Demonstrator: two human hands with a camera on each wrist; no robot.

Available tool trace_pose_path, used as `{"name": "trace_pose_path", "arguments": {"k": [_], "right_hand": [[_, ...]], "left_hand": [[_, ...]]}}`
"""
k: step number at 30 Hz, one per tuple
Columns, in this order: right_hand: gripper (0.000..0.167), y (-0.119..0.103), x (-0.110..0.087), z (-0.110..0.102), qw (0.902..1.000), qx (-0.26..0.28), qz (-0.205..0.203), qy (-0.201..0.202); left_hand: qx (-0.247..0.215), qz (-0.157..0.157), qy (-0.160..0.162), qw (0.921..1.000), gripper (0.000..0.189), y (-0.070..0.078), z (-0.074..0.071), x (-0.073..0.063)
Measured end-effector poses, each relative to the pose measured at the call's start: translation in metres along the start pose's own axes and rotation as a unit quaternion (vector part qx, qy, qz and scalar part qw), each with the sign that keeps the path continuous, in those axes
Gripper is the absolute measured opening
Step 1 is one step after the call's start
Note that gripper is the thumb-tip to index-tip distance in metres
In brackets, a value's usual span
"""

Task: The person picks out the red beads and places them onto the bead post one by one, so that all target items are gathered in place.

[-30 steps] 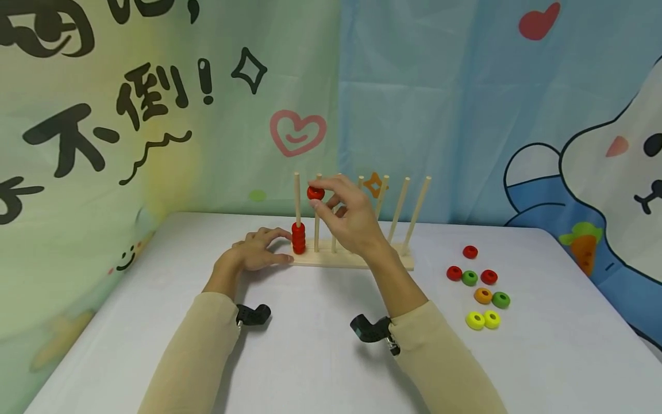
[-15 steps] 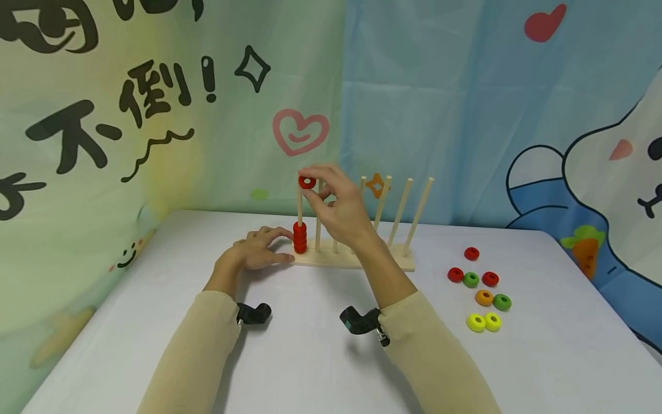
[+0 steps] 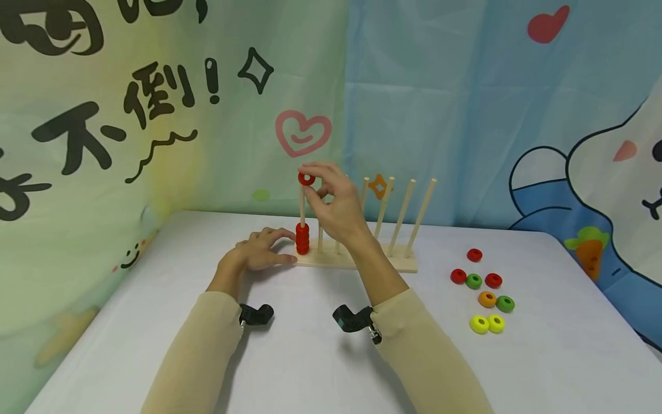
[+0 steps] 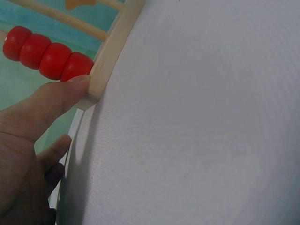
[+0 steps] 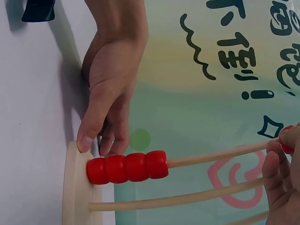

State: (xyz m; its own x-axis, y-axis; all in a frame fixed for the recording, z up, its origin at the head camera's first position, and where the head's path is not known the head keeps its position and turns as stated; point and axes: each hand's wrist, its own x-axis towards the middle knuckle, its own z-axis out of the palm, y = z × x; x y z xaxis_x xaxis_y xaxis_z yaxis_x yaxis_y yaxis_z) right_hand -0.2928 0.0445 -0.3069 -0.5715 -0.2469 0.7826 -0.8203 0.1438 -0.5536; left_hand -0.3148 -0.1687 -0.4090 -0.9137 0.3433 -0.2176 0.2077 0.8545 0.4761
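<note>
In the head view my right hand [image 3: 333, 201] pinches a red bead [image 3: 306, 179] between thumb and fingertips. That bead is at the top of the leftmost peg [image 3: 302, 206], its hole facing the camera; whether the tip is inside I cannot tell. Several red beads [image 5: 126, 168] are stacked at the foot of the same peg. My left hand [image 3: 261, 250] holds the left end of the wooden peg rack [image 3: 331, 260], thumb at the front and forefinger toward the back. The left wrist view shows the thumb [image 4: 51, 103] on the base's end, beside the lowest bead.
Loose beads lie right of the rack on the white table [image 3: 548, 345]: red [image 3: 493, 280], green [image 3: 505, 303], orange [image 3: 487, 299] and yellow [image 3: 478, 324]. Bare pegs [image 3: 403, 217] rise along the rack. A printed cloth [image 3: 414, 103] hangs behind.
My right hand has moved left with the red bead, from near the second peg to the top of the leftmost one. The bead has tilted. My left hand stays at the rack's end.
</note>
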Motion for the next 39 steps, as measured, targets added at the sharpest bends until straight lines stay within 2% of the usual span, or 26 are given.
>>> {"name": "trace_pose_path", "arguments": {"k": [5,11,17,20,23,29,34,39], "right_hand": [[0.033,0.0,0.002,-0.001,0.9995,-0.019,0.021,-0.013],[0.033,0.0,0.006,0.002,0.9992,-0.028,0.023,-0.017],[0.031,-0.023,0.008,0.002,0.9983,-0.01,0.055,-0.016],[0.032,-0.02,0.008,0.002,0.9966,-0.003,0.08,-0.022],[0.033,-0.004,0.008,0.002,0.996,-0.001,0.086,-0.025],[0.042,-0.006,0.008,0.001,0.9964,-0.011,0.082,-0.022],[0.045,-0.024,0.006,-0.001,0.9982,-0.006,0.058,-0.015],[0.041,-0.04,0.002,-0.006,0.9991,0.005,0.03,-0.029]], "left_hand": [[0.003,-0.002,-0.002,1.0,0.061,0.002,0.0,0.0],[0.006,0.0,-0.002,1.0,0.062,0.001,0.0,0.001],[0.0,-0.002,-0.003,1.0,0.063,0.001,0.001,0.001],[-0.002,-0.004,-0.002,1.0,0.063,0.001,0.001,0.001],[-0.003,-0.005,-0.001,1.0,0.062,0.001,0.001,0.001],[-0.003,-0.002,-0.004,1.0,0.061,0.001,0.0,0.0],[-0.007,0.0,-0.006,1.0,0.059,0.002,0.0,-0.001],[-0.006,0.002,-0.005,1.0,0.058,0.002,-0.001,-0.001]]}}
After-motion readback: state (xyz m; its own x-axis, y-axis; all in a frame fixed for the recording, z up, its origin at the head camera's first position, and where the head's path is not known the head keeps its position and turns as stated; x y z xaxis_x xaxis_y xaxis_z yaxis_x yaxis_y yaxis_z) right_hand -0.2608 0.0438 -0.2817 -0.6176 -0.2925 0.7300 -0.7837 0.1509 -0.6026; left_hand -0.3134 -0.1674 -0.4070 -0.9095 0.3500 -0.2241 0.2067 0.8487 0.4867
